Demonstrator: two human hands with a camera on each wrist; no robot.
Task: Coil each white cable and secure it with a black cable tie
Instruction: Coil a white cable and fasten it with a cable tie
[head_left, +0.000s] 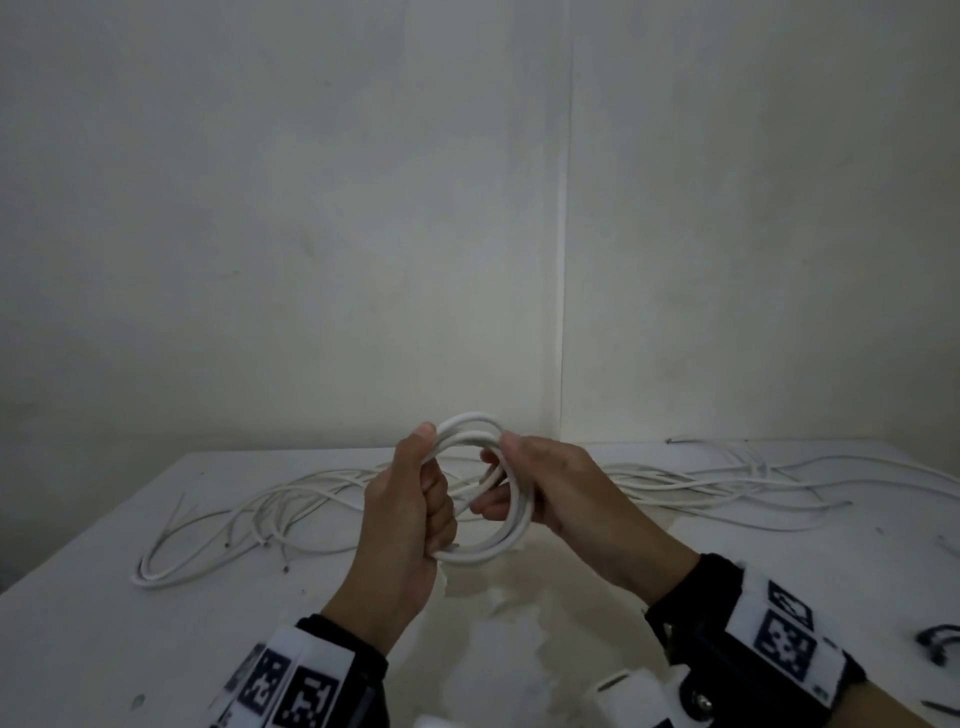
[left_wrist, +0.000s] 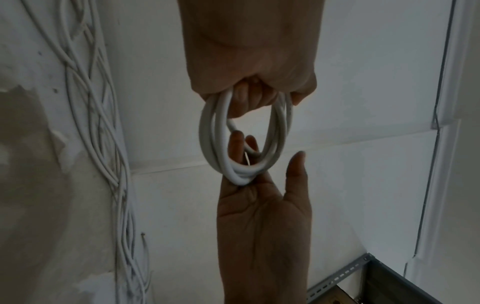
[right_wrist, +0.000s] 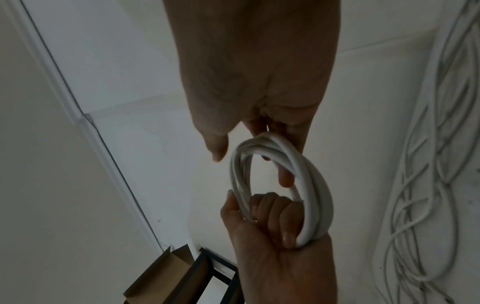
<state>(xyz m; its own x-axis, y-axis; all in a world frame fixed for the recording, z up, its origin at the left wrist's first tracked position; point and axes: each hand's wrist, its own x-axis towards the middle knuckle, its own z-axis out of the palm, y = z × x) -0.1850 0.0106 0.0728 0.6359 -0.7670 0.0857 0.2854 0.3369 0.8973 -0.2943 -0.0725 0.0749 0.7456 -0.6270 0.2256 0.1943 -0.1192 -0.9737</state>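
Note:
A white cable wound into a small coil hangs in the air between both hands, above the white table. My left hand grips the coil's left side in a fist, thumb on top; the left wrist view shows the coil running out of that fist. My right hand holds the right side. Its fingers hook through the ring, and its thumb stands apart from the cable. A dark curved piece, apparently a black cable tie, lies at the table's right edge.
Several loose white cables sprawl across the back of the table, left and right, behind the hands. A brownish stain marks the table under the coil. White walls meet in a corner behind. A metal shelf frame and a cardboard box stand off the table.

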